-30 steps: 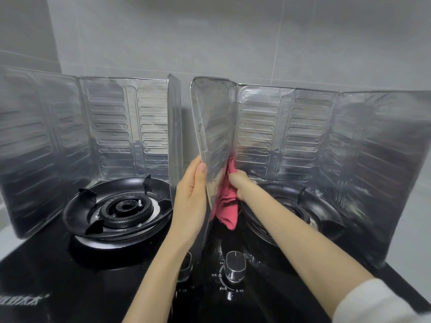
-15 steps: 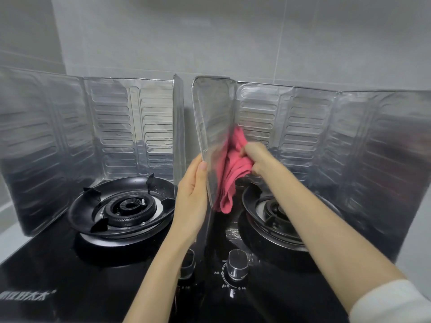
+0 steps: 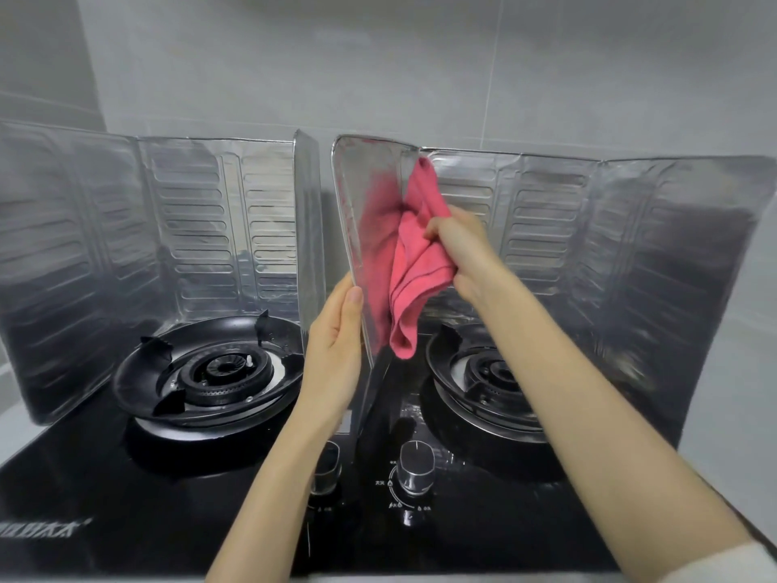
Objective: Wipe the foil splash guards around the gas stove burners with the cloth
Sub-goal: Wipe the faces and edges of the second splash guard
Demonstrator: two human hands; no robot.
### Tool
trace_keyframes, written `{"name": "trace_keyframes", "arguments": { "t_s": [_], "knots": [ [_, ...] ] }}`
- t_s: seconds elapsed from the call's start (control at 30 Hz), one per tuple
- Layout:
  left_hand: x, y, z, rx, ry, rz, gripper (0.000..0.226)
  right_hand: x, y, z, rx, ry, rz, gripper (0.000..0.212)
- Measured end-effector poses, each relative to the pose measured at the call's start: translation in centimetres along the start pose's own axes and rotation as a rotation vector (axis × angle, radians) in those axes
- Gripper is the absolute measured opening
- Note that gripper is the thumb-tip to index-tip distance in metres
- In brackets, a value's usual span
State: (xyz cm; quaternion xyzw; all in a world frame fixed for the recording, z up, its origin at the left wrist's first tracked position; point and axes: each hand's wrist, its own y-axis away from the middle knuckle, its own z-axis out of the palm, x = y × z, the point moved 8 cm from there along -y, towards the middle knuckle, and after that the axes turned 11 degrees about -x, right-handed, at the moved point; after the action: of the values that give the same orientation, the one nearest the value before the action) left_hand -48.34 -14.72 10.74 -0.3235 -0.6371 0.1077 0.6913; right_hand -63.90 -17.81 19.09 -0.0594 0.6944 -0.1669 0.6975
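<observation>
Two silver foil splash guards stand on a black gas stove. The left guard [image 3: 189, 229] wraps the left burner [image 3: 218, 372]. The right guard [image 3: 588, 229] wraps the right burner [image 3: 479, 372]. My right hand [image 3: 466, 250] grips a pink cloth [image 3: 414, 263] and presses it against the inner side of the right guard's left panel [image 3: 366, 195], high up near the top edge. My left hand [image 3: 336, 342] rests flat against the outer side of that panel, fingers straight, thumb at its front edge.
Two control knobs [image 3: 416, 464] sit at the stove's front middle, below my arms. Grey tiled wall [image 3: 378, 69] rises behind the guards. The black glass stovetop [image 3: 105, 498] extends to the left front.
My right hand has carried the cloth upward along the panel, from near the burner to near the top edge. My left hand has stayed against the panel's outer side.
</observation>
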Motion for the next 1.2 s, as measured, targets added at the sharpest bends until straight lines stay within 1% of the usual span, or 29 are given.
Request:
{"name": "trace_keyframes", "arguments": {
  "t_s": [0.07,0.17,0.23,0.33,0.47,0.6,0.8,0.87,0.97,1.03,1.1,1.13,1.17,1.2],
  "knots": [
    [0.1,0.0,0.0,0.006,0.015,-0.003,0.038,2.1,0.7,-0.2,-0.004,-0.023,0.044,0.038],
    [0.0,0.0,0.2,0.0,0.023,-0.013,0.041,5.6,1.8,-0.2,-0.009,0.001,0.13,0.044],
    [-0.1,0.0,0.4,-0.011,0.03,-0.023,0.043,7.7,2.7,0.1,-0.021,0.006,0.166,0.043],
    [-0.4,0.0,0.3,-0.009,0.052,-0.032,0.046,9.9,3.4,0.7,-0.041,-0.008,0.185,0.045],
    [-0.6,0.0,0.2,-0.014,0.043,-0.043,0.049,12.0,3.2,1.2,-0.035,0.035,0.201,0.057],
    [-0.5,0.0,0.4,-0.037,0.005,-0.048,0.053,14.2,3.3,2.1,-0.106,0.023,0.243,0.044],
    [0.3,0.3,0.4,-0.024,-0.053,-0.01,0.048,18.2,1.5,1.5,-0.094,0.06,0.26,0.048],
    [0.1,0.4,0.6,-0.041,-0.064,-0.019,0.053,16.9,2.2,1.7,-0.094,0.045,0.259,0.049],
    [-0.7,0.5,1.4,-0.123,-0.051,-0.085,0.065,15.1,3.1,1.5,-0.069,-0.068,0.265,0.041],
    [-1.9,0.7,1.9,-0.135,-0.037,-0.23,0.069,13.9,3.3,1.1,-0.044,-0.113,0.239,0.039],
    [-3.7,0.8,1.7,-0.102,-0.022,-0.385,0.092,11.9,3.6,0.7,-0.015,-0.105,0.184,0.044],
    [-4.1,0.8,1.7,-0.112,-0.013,-0.419,0.1,10.8,3.7,0.4,0.004,-0.108,0.155,0.046],
    [-4.3,0.8,1.9,-0.131,0.013,-0.417,0.102,9.7,3.9,0.2,0.017,-0.125,0.127,0.045],
    [-4.5,0.7,1.9,-0.144,0.032,-0.404,0.096,8.6,4.1,0.1,0.022,-0.147,0.107,0.043]
  ]
}}
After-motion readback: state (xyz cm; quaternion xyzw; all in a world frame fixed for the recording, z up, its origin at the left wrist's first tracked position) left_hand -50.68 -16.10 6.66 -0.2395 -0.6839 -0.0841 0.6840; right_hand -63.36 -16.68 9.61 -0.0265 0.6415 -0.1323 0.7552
